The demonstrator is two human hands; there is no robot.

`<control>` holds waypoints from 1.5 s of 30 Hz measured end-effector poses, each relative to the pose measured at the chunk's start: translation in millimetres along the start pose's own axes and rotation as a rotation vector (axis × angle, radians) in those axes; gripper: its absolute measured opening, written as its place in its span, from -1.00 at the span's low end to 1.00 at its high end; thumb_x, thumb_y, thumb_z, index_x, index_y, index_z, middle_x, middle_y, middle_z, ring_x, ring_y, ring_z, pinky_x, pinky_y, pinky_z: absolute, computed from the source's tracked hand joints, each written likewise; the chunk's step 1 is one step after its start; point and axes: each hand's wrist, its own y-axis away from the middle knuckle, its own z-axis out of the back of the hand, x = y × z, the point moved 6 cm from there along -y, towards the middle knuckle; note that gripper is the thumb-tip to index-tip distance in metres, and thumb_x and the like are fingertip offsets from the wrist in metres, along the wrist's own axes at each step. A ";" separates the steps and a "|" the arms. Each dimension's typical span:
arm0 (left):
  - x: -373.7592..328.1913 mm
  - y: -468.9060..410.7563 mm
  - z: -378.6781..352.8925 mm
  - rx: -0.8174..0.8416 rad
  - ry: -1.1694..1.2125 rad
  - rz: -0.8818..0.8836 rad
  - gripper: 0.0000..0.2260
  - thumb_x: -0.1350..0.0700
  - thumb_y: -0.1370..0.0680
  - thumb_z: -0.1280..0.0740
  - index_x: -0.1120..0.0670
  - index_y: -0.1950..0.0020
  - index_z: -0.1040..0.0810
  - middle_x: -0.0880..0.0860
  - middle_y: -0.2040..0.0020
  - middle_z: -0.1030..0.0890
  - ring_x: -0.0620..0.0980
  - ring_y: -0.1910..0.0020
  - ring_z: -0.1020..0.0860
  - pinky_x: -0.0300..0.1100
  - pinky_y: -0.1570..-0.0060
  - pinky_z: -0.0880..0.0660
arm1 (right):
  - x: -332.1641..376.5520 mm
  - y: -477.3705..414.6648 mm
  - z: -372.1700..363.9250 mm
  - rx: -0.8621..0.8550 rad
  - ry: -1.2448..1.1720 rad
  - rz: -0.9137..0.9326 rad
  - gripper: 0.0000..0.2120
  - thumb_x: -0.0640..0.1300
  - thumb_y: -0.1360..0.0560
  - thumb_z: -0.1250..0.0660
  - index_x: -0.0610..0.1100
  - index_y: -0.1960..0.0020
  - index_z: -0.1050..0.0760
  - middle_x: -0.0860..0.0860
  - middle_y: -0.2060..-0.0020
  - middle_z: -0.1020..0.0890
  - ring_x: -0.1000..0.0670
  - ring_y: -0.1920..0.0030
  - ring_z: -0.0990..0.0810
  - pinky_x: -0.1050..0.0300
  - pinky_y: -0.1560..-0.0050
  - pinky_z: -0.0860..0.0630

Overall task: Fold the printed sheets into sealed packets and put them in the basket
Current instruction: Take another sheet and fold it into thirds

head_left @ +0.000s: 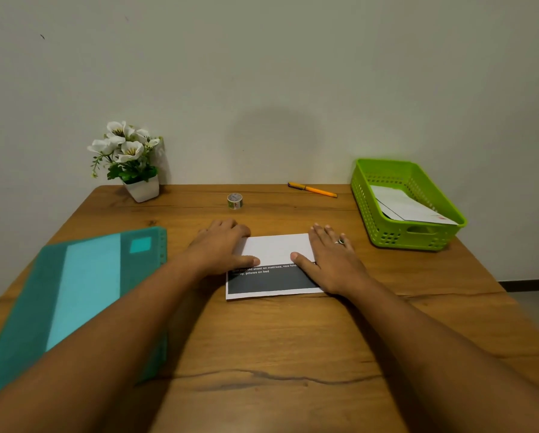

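A printed sheet [274, 267] lies on the wooden table in front of me, its far part folded over so a white flap covers the upper half; a dark printed band with white text shows below. My left hand [221, 245] presses flat on the flap's left end, thumb on the fold edge. My right hand [330, 257], with a ring on one finger, presses flat on the right end, thumb likewise on the edge. A green plastic basket [396, 235] at the right holds folded white packets [408, 207]. A small roll of tape [235, 201] stands beyond the sheet.
A teal folder [83, 285] lies at the left under my left forearm. A white pot of white flowers [130, 164] stands at the back left against the wall. An orange pen [312, 189] lies at the back, between the tape and the basket.
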 end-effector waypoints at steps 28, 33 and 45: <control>-45.2 15.1 23.2 -0.319 -0.109 -0.085 -0.34 -0.19 -0.46 -0.47 -0.03 -0.46 -0.30 0.00 -0.37 -0.45 0.04 -0.35 -0.39 0.08 -0.41 -0.22 | 78.3 -8.8 63.0 -0.194 0.254 0.308 -0.05 0.33 -0.42 -0.43 -0.09 -0.61 -0.12 -0.11 -0.44 -0.46 -0.15 -0.38 -0.47 -0.22 -0.40 -0.33; -52.2 31.6 24.1 -0.425 -0.162 -0.106 -0.34 -0.21 -0.50 -0.42 0.02 -0.49 -0.29 0.00 -0.35 -0.49 0.04 -0.35 -0.42 0.06 -0.37 -0.19 | 87.3 -2.3 57.4 -0.268 0.305 0.328 -0.09 0.25 -0.47 -0.41 -0.13 -0.61 -0.09 -0.12 -0.36 -0.52 -0.15 -0.26 -0.56 -0.21 -0.35 -0.36; -22.1 57.6 24.6 -0.475 -0.134 0.010 -0.47 -0.12 -0.48 -0.49 -0.06 -0.38 -0.40 -0.01 -0.32 -0.54 0.04 -0.33 -0.46 0.05 -0.39 -0.25 | 30.6 25.2 69.0 -0.273 0.397 0.159 -0.30 0.14 -0.48 -0.43 -0.05 -0.52 -0.29 -0.06 -0.25 -0.61 -0.15 -0.15 -0.63 -0.12 -0.22 -0.40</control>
